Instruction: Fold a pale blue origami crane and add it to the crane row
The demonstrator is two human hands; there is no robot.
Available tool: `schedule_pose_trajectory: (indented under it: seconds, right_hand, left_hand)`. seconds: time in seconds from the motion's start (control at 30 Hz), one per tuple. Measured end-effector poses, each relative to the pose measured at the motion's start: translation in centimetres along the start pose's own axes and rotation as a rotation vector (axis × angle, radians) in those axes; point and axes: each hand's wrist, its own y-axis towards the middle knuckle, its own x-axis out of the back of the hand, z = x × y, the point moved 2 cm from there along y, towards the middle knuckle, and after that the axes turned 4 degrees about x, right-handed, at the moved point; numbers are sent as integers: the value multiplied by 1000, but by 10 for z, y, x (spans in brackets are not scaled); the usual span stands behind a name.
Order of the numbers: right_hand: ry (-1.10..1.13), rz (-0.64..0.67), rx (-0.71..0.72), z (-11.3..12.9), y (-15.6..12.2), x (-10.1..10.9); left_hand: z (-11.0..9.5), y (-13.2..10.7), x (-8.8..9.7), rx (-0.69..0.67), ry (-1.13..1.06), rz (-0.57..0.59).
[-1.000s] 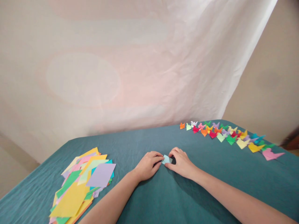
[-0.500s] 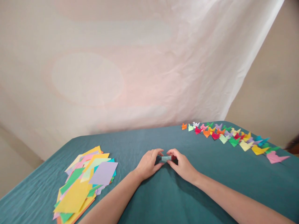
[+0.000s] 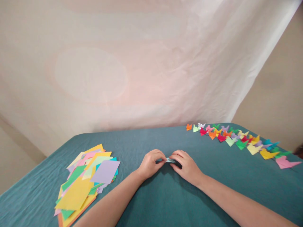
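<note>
A small folded piece of pale blue paper [image 3: 169, 160] is held just above the table between my two hands. My left hand [image 3: 153, 162] pinches its left end between thumb and fingertips. On the other side, the curved fingers of my right hand [image 3: 186, 164] grip the paper's right end, with the thumb below. My fingers cover both ends, so the full folded shape is hidden.
Loose sheets of coloured paper [image 3: 78, 189] lie in an overlapping pile at the left of the green tablecloth [image 3: 146, 208]. Several folded paper birds [image 3: 241, 144] stand in rows along the far right. A pale curtain [image 3: 142, 78] hangs behind the table.
My left fingers have closed onto the paper's end, and the paper now looks narrower and tilted. The whole view has shifted slightly.
</note>
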Motion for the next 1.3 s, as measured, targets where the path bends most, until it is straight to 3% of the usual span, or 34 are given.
schedule_pose_trajectory:
  seconds: [0.13,0.47,0.67,0.8,1.0,1.3]
  right_hand:
    - [8,-7,11,-5,-1,1]
    - [18,-69,66,4,-1,6]
    - [-183,-35,86,3,0,8]
    - [-301,60,132,4,1,6]
    - [-238,116,163,3,0,0]
    - [-107,133,99,3,1,8]
  left_hand:
    - [2,0,1,46,-60,0]
    - [-4,-1,4,-5,176,3]
    - [-10,-1,7,-74,248,-37]
    - [-11,-2,5,-133,290,38]
    - [-9,-3,1,-97,244,188]
    - [-9,-2,3,-108,235,219]
